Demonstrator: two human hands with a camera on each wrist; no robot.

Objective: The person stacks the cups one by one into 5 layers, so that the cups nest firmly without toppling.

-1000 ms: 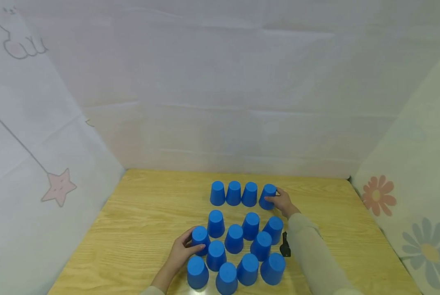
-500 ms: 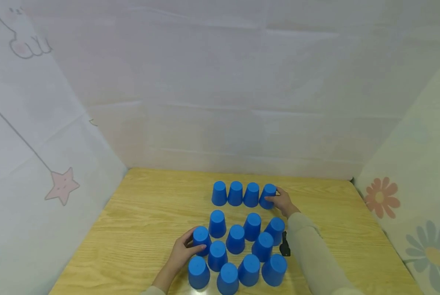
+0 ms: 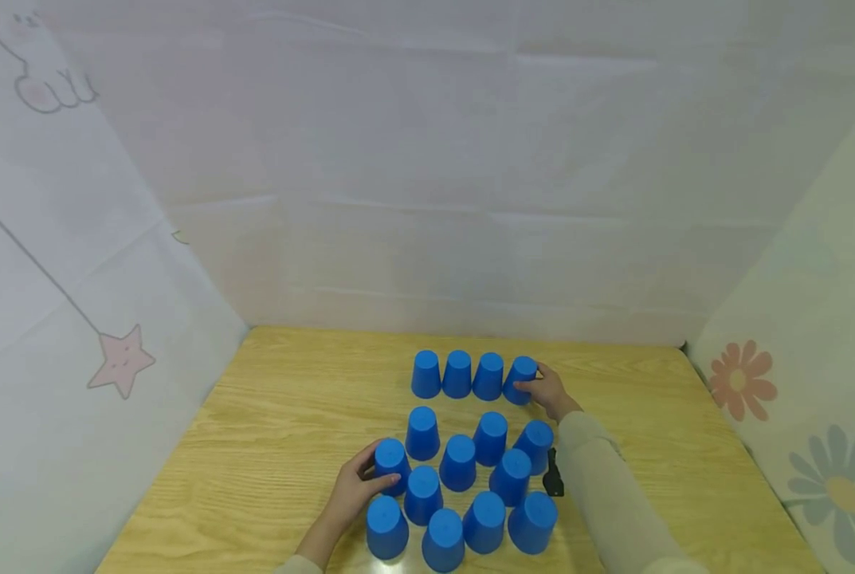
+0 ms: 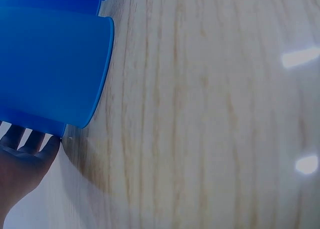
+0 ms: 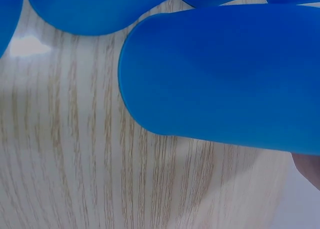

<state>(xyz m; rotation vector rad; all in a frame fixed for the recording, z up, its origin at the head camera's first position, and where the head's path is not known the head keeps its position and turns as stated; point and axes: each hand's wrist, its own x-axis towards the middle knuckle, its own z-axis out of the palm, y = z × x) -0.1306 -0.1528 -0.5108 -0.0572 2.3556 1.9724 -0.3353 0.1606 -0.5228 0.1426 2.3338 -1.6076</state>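
Several upside-down blue cups stand on a wooden table. My left hand (image 3: pixel 354 488) holds a blue cup (image 3: pixel 390 458) at the left edge of the near group, thumb in front and fingers behind. In the left wrist view, fingertips of the left hand (image 4: pixel 22 164) show below a large blue cup (image 4: pixel 50 64), at the rim of another mostly hidden behind it. At the back, my right hand (image 3: pixel 547 394) grips the rightmost cup (image 3: pixel 519 378) of a short row. The right wrist view has a cup (image 5: pixel 225 74) across it, with a bit of the right hand (image 5: pixel 308 169) below.
Three more cups, the middle one (image 3: pixel 457 375) among them, continue the back row leftward. Other cups, such as a front one (image 3: pixel 443 542), crowd the near group. A small black object (image 3: pixel 552 477) lies beside the right sleeve (image 3: pixel 606 486). Patterned white sheets (image 3: pixel 427 199) enclose the table (image 3: pixel 276 414).
The gap between the right hand's cup and the row on its left has narrowed slightly. The left hand keeps its hold on its cup. The head view has shifted a little.
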